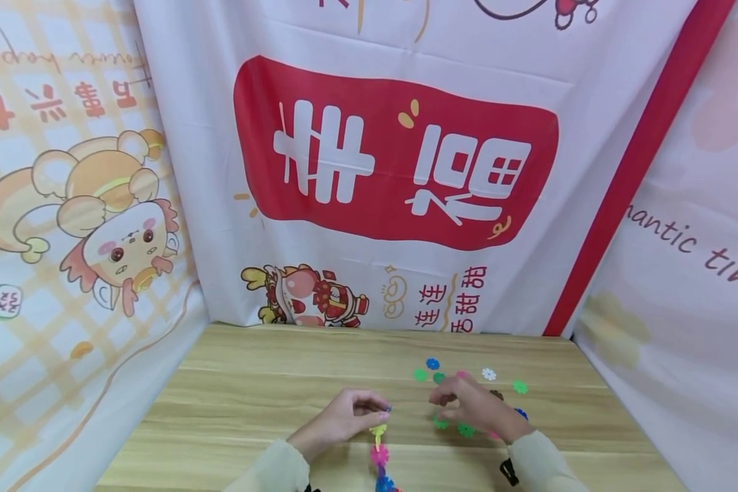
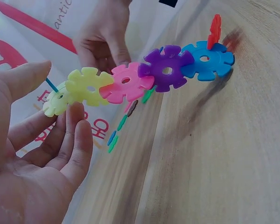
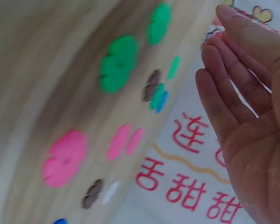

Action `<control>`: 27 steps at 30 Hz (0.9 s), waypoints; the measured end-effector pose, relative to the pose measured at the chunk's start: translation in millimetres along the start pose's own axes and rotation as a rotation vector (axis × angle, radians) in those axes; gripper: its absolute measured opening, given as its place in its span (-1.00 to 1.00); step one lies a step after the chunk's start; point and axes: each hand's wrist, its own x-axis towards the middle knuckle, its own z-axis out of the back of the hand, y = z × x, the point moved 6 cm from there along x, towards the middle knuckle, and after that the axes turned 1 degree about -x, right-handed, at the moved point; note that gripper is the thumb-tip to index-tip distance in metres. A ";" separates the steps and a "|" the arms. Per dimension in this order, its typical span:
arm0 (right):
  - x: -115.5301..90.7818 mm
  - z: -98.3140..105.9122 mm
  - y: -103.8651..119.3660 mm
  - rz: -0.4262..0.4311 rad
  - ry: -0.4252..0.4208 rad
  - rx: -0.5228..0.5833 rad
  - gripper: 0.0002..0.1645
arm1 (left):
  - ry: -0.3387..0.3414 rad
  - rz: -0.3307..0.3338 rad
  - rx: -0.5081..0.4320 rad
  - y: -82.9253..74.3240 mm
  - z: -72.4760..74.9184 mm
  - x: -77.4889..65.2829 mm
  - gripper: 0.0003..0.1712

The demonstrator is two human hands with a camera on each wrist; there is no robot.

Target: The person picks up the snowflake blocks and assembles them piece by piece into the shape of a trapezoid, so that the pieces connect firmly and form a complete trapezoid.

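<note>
My left hand (image 1: pixel 344 417) pinches one end of a chain of plastic snowflake discs, thumb above and fingertips below. At that end a thin blue disc (image 2: pixel 52 85), seen edge-on, stands in a pale yellow disc (image 2: pixel 52 105). A second yellow disc (image 2: pixel 78 85), a pink one (image 2: pixel 139 88), a purple one (image 2: pixel 154 66) and a blue one (image 2: pixel 219 58) follow. A red disc (image 2: pixel 215 31) stands upright at the far end, low over the table. My right hand (image 1: pixel 476 404) hovers with loosely bent fingers over scattered discs, nothing visible in its grasp.
Loose discs lie around the right hand on the wooden table (image 1: pixel 234 403), among them a white one (image 1: pixel 488 374), a blue one (image 1: pixel 432 364) and several green ones, such as a green disc (image 1: pixel 520 387). Printed cloth (image 1: pixel 393 287) hangs behind and at both sides.
</note>
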 end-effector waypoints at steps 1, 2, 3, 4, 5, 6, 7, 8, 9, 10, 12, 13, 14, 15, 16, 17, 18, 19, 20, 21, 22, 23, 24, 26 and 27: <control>-1.2 -2.1 -5.4 -0.024 0.009 0.000 -0.71 | 0.001 0.001 0.001 -0.2 -0.2 -0.2 -0.54; -2.3 -4.8 -11.3 -0.053 0.017 0.002 -0.69 | 0.000 0.005 -0.001 -0.2 -0.5 -0.7 -0.54; -3.4 -8.0 -16.7 -0.071 0.024 0.006 -0.68 | 0.001 0.007 -0.001 -0.1 -1.0 -1.2 -0.55; -4.6 -11.0 -21.2 -0.085 0.031 0.009 -0.68 | -0.001 0.011 -0.004 -0.1 -1.3 -1.8 -0.55; -5.4 -14.1 -25.1 -0.094 0.035 0.011 -0.69 | -0.002 0.014 -0.006 0.0 -1.7 -2.4 -0.55; -6.2 -17.0 -28.2 -0.097 0.039 0.007 -0.70 | -0.003 0.017 -0.009 0.1 -2.1 -3.1 -0.55; -6.7 -20.2 -31.0 -0.094 0.038 0.000 -0.71 | -0.004 0.019 -0.012 0.3 -2.4 -3.7 -0.56; -7.1 -22.6 -32.8 -0.088 0.035 -0.005 -0.72 | -0.005 0.020 -0.012 0.3 -2.7 -4.3 -0.56; -7.4 -24.2 -33.5 -0.078 0.031 -0.006 -0.75 | -0.006 0.020 -0.013 0.3 -2.8 -4.7 -0.56; -7.2 -25.3 -33.9 -0.072 0.027 -0.012 -0.76 | -0.007 0.020 -0.013 0.2 -3.0 -5.1 -0.56; -6.0 -26.6 -34.2 -0.074 0.021 -0.003 -0.77 | -0.005 0.019 -0.011 -0.3 -3.2 -5.5 -0.56; -5.1 -26.9 -34.3 -0.080 0.020 0.007 -0.78 | -0.004 0.019 -0.012 -0.7 -3.3 -5.7 -0.55; -4.0 -26.9 -33.9 -0.087 0.022 0.024 -0.79 | -0.003 0.019 -0.014 -0.8 -3.3 -5.6 -0.55; -2.7 -27.0 -33.6 -0.098 0.028 0.041 -0.80 | -0.002 0.019 -0.014 -1.1 -3.3 -5.5 -0.55; -1.4 -27.0 -33.5 -0.111 0.035 0.057 -0.80 | 0.001 0.018 -0.013 -1.4 -3.2 -5.4 -0.54; -0.2 -26.8 -33.4 -0.126 0.042 0.072 -0.80 | 0.002 0.018 -0.012 -1.5 -3.1 -5.1 -0.54; 1.0 -26.6 -33.2 -0.135 0.049 0.081 -0.82 | 0.003 0.019 -0.011 -1.8 -2.9 -4.9 -0.54; 1.9 -26.1 -33.0 -0.145 0.053 0.084 -0.83 | 0.002 0.020 -0.012 -2.0 -2.6 -4.7 -0.54; 2.6 -25.3 -32.9 -0.151 0.054 0.090 -0.85 | 0.002 0.020 -0.010 -2.1 -2.4 -4.5 -0.53; 3.0 -24.7 -33.0 -0.160 0.052 0.090 -0.87 | 0.003 0.019 -0.008 -2.3 -2.3 -4.3 -0.54; 3.3 -23.9 -32.7 -0.162 0.046 0.089 -0.88 | 0.004 0.019 -0.006 -2.3 -2.3 -4.2 -0.54; 3.5 -23.0 -32.3 -0.166 0.041 0.090 -0.89 | 0.004 0.020 -0.004 -2.3 -2.2 -4.2 -0.54; 3.7 -22.0 -31.5 -0.163 0.029 0.092 -0.89 | 0.004 0.021 -0.003 -2.3 -2.2 -4.3 -0.54; 3.9 -20.0 -29.2 -0.157 0.008 0.096 -0.89 | 0.005 0.020 -0.002 -2.2 -2.2 -4.4 -0.54; 4.1 -19.1 -27.3 -0.153 -0.001 0.096 -0.88 | 0.004 0.019 0.000 -2.1 -2.3 -4.5 -0.54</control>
